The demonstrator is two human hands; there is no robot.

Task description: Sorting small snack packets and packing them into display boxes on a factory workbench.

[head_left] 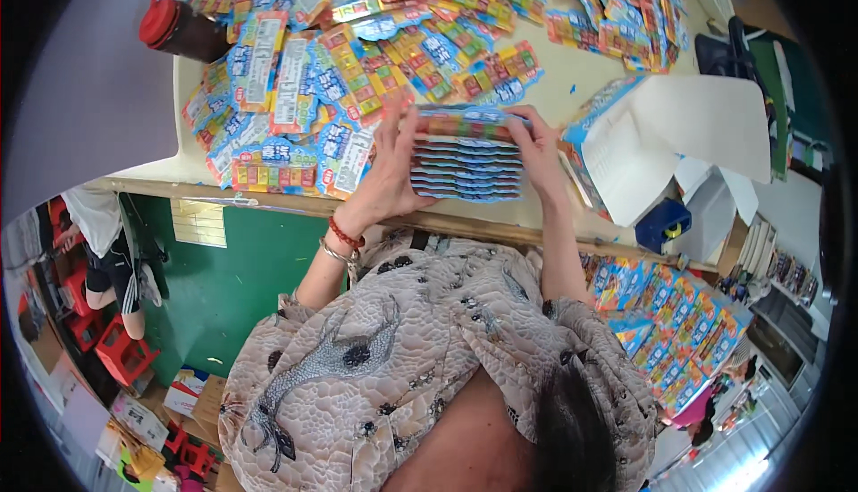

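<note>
Conceivably, the stack (466, 168), its packets pinched between the left hand (390, 166) and right hand (542, 157) at the near edge of the tabletop (561, 69), could fan out and spill if either grip slackened or pressed unevenly.

The stack (466, 170) shows glossy plastic film, as do the loose packets (433, 54) toward twelve o'clock. The tabletop (559, 72) looks smooth, its edge (179, 191) wooden. At ten o'clock, the bottle (201, 39) has a smooth plastic cap (158, 23). Between two and three, the carton (724, 121) is matt card; at three, the dispenser (657, 227) looks plastic. At six, the shirt (357, 367) is cloth with a soft sheen.
</note>
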